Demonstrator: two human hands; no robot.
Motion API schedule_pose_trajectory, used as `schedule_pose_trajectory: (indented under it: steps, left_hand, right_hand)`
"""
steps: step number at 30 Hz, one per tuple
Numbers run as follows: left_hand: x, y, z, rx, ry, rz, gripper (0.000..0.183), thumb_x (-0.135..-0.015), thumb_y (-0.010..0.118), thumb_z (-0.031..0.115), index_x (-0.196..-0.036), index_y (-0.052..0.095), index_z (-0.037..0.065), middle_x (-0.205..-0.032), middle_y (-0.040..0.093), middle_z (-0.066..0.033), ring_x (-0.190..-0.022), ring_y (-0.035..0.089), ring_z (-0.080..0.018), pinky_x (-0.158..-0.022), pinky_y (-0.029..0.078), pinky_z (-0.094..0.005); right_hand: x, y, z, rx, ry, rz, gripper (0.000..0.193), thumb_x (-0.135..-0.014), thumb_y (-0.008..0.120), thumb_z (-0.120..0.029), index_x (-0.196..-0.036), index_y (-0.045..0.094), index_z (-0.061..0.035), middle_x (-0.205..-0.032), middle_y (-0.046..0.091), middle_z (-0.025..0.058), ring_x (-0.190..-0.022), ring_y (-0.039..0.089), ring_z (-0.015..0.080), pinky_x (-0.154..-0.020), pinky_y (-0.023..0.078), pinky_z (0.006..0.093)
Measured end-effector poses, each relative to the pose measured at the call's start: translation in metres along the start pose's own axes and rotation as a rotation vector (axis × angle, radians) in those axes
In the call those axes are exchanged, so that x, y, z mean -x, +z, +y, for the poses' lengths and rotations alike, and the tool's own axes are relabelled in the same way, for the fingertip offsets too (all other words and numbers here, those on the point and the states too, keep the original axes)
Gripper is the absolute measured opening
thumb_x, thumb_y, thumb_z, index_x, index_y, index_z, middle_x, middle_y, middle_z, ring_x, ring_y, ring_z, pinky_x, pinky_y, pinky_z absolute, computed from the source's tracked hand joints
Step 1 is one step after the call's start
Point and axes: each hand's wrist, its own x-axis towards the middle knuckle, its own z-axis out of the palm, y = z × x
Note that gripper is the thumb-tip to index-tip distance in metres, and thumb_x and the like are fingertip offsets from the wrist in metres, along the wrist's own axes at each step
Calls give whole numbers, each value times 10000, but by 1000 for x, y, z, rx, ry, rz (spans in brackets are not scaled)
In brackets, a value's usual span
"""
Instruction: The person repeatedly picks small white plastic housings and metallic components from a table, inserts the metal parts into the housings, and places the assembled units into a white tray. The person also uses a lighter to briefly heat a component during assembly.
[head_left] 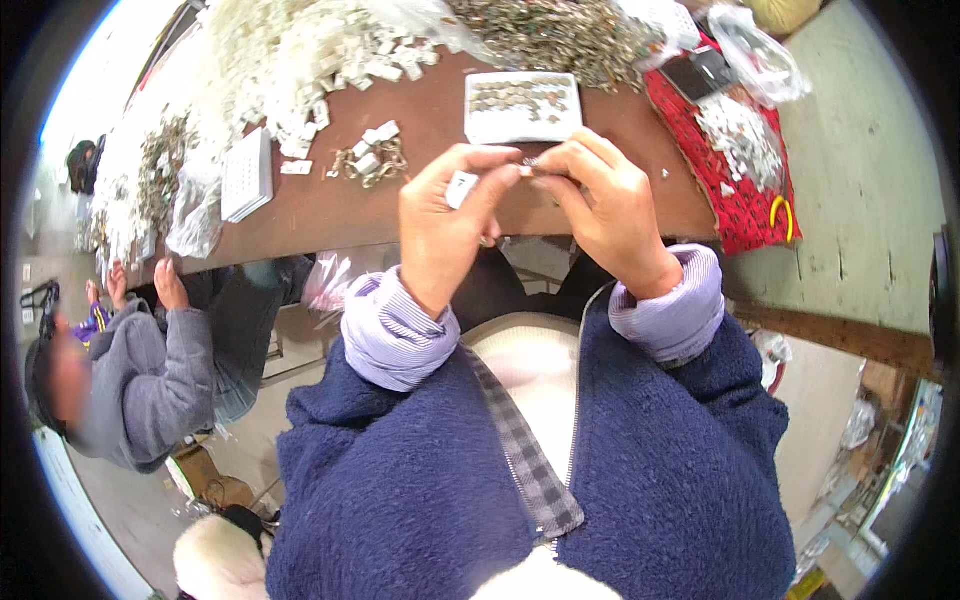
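Note:
My left hand [432, 222] and my right hand [612, 208] meet over the table's near edge, each with thumb and forefinger pinched. Between their fingertips is a small dark metal part [529, 161]; its exact kind is too small to make out. Tucked in the curled fingers of the left hand is a small white plastic housing [460, 189]. Just beyond the hands lies a white tray [487, 132] with rows of small metal pieces. To its left a little heap of metal parts [372, 172] has a few white housings on it.
A big pile of white housings [290, 60] covers the far left, beside a heap of metal parts [570, 40]. Stacked white trays [247, 175] stand at left. Yellow-handled pliers [781, 215] lie on a red cloth [735, 225] at right. Another person [150, 380] sits at left.

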Motion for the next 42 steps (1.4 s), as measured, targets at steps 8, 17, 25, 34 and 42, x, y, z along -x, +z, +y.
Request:
schedule_pose_trajectory:
  steps: [8,17,25,34,42]
  left_hand:
    - [-23,-56,-4,32,-3,-167,296,-1030,768,97,-1325,763,64,-1004,759,-30,-595,616,-28,-491,461,-187]
    - [-217,-151,-54,-1227,184,-107,300,-1009,764,358,-1259,755,194,-1100,799,-178,-1114,739,-401,-947,588,-501]
    - [-165,-136,-17,-496,-41,-43,257,-1017,795,303,-1204,796,126,-866,781,-18,-558,609,-50,-517,487,-245]
    - [-28,-52,-6,232,47,1,265,-1029,762,52,-1283,689,30,-1090,757,-81,-549,573,-51,-448,427,-192]
    - [-16,-38,-32,344,37,-68,236,-1022,760,22,-1246,686,34,-1147,795,-119,-540,587,-68,-434,453,-213]
  right_hand:
    - [-17,21,1,70,-48,-126,116,-884,761,12,-977,703,-25,-926,670,134,-841,651,361,-758,524,446]
    - [-16,43,16,-218,215,-145,133,-936,735,116,-1030,708,26,-920,676,80,-795,634,166,-711,512,298]
    - [-20,31,18,-660,437,63,36,-1047,684,15,-1082,676,10,-1084,751,88,-1070,694,138,-951,545,307]
    - [-16,47,-16,-720,322,92,24,-1035,698,5,-1059,696,9,-1137,785,106,-1059,711,176,-953,546,317]
    - [-7,39,-21,-465,453,100,48,-989,740,-22,-974,704,7,-908,709,94,-904,682,204,-824,524,346]
